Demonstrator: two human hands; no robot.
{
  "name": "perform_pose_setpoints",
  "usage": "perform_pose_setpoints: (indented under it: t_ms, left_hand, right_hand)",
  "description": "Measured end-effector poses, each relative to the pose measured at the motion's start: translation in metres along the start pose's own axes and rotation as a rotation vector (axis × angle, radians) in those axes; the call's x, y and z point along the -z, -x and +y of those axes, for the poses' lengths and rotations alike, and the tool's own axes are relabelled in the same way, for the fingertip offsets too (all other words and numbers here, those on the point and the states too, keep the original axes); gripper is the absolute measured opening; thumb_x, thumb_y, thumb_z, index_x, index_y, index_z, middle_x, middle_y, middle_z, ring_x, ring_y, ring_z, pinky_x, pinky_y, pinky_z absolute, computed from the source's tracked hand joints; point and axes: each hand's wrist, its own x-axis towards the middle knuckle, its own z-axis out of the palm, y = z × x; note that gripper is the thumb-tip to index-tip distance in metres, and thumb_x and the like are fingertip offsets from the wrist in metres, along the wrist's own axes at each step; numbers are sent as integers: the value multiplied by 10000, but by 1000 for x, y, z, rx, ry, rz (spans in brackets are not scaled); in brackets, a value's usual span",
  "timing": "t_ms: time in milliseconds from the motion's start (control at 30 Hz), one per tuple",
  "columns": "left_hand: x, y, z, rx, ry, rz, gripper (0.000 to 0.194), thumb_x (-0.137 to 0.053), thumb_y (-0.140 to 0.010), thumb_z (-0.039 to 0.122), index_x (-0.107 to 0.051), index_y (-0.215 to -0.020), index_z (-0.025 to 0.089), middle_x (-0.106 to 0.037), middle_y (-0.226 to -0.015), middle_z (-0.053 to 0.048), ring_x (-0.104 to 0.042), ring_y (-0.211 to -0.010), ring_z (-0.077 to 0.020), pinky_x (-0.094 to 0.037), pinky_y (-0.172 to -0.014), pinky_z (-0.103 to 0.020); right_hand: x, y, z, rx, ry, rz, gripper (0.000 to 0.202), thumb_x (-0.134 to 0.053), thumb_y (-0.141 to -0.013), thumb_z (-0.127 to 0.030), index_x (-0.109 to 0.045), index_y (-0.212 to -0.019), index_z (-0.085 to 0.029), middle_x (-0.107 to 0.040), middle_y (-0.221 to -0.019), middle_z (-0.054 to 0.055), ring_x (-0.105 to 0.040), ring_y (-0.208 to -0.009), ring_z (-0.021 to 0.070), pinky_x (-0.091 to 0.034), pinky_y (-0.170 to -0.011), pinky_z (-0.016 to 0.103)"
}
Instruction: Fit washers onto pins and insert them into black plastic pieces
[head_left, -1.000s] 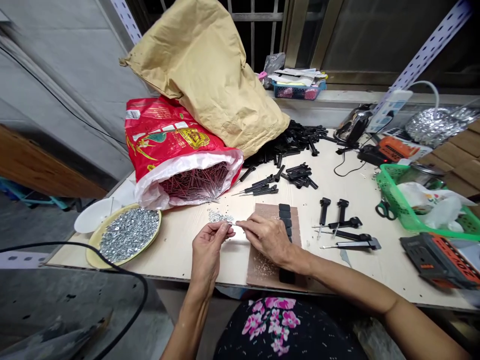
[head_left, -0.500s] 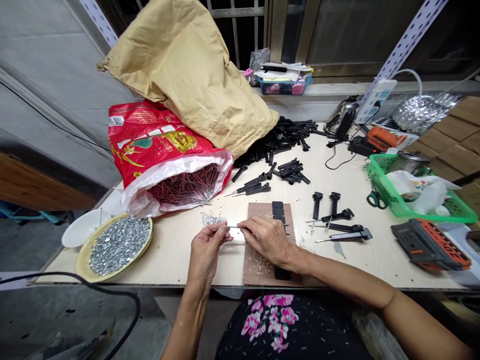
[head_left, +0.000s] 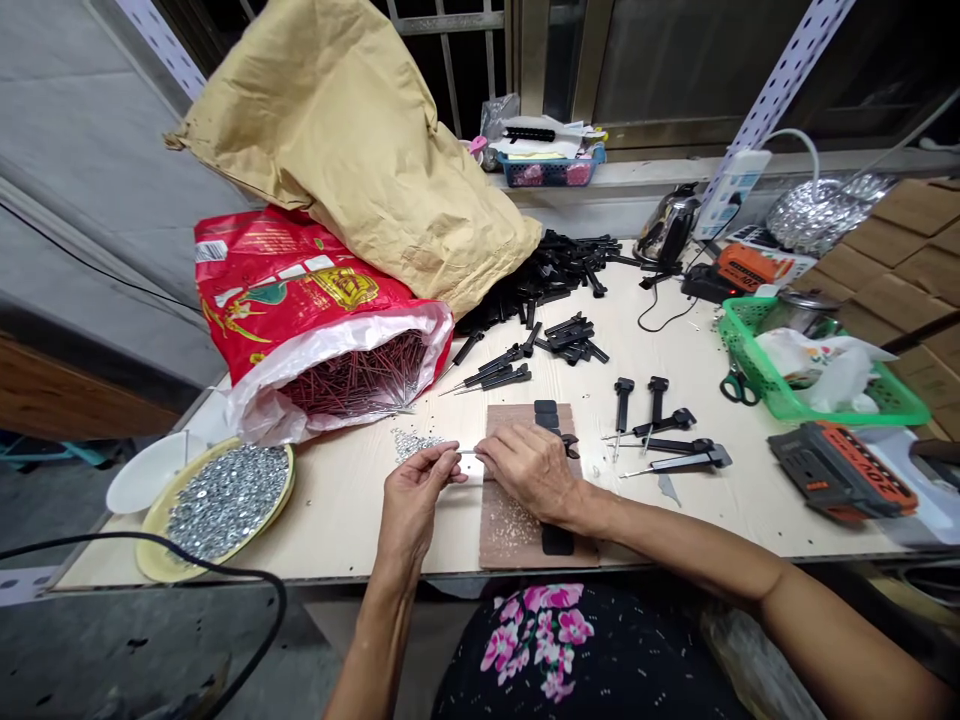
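Note:
Fingertips of my left hand (head_left: pixel 411 500) pinch one end of a thin metal rod (head_left: pixel 468 452). My right hand (head_left: pixel 531 472) grips its other end, so the rod lies level between the two hands. Under my right hand is a brown wooden board (head_left: pixel 501 545), with black pads (head_left: pixel 557 540) on it and pale shavings near its front. A dark jaw-shaped tool end (head_left: pixel 571 446) shows past my right knuckles; its other part is hidden. Small silvery pieces (head_left: pixel 411 443) lie scattered just behind my left fingertips.
At left sit a yellow bowl (head_left: pixel 154 545) of small metal pieces and an open red bag (head_left: pixel 300 290) of thin rods. Black-handled pieces (head_left: pixel 679 458) lie on the right, with more piled (head_left: pixel 555 270) behind. Further right are scissors (head_left: pixel 740 388), a green basket (head_left: pixel 814 412) and a battery pack (head_left: pixel 840 470).
The view has shifted slightly, so the table things sit further left. Both hands still hold the rod in nearly the same pose. The jaw-shaped tool end shows more clearly beside my right hand.

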Motion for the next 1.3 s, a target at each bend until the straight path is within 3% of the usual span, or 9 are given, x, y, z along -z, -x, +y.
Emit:
perform_pose_setpoints:
  t_ms: [267,500,767,933,1200,1300]
  left_hand:
    - [-6,-1,1,-107,-120,45,235,-733,-694,306,-680,-840,130,-628,-665,7,-583,-598,-103,-459,-653,-231]
    - [-2,-8,3,50,-7,-50,294,-764,-649,335,-691,-825,112,-631,-684,-15,-552,-567,-96,-460,-599,-230]
    - [2,-11,-2,32,-90,-75,278,-733,-692,348,-696,-836,114,-628,-684,-17,-546,-574,-103,-450,-609,-232]
    - [1,-12,-2,-29,-178,-42,266,-706,-719,368,-698,-819,122,-625,-658,-13,-551,-582,-109,-439,-639,-236]
    - [-2,-18,-5,72,-14,-5,322,-781,-611,370,-698,-785,112,-627,-650,-15,-529,-539,-98,-445,-582,-238]
    - [-2,-18,-7,37,-35,24,322,-776,-613,380,-696,-776,114,-633,-658,-17,-527,-535,-98,-444,-575,-239]
  right_hand:
    - [1,0,5,-157,-199,-150,233,-422,-967,-299,-625,-952,-184,-640,-851,21,-568,-747,108,-346,-628,229]
    - [-2,0,10,-14,-68,-70,250,-430,-966,-306,-641,-888,-197,-631,-803,29,-547,-785,137,-336,-685,264]
    - [-4,0,13,72,22,-71,244,-403,-973,-233,-638,-918,-205,-613,-801,20,-514,-738,128,-299,-637,275]
    - [-4,-5,12,19,-37,-102,281,-417,-970,-313,-639,-858,-181,-609,-760,14,-532,-705,115,-310,-613,255]
    - [-5,-9,12,-24,-78,-106,270,-439,-960,-306,-656,-853,-185,-636,-776,17,-562,-724,120,-330,-617,251]
    - [-5,-9,11,-39,-92,-130,285,-426,-964,-309,-658,-864,-177,-634,-785,29,-561,-729,123,-335,-620,254]
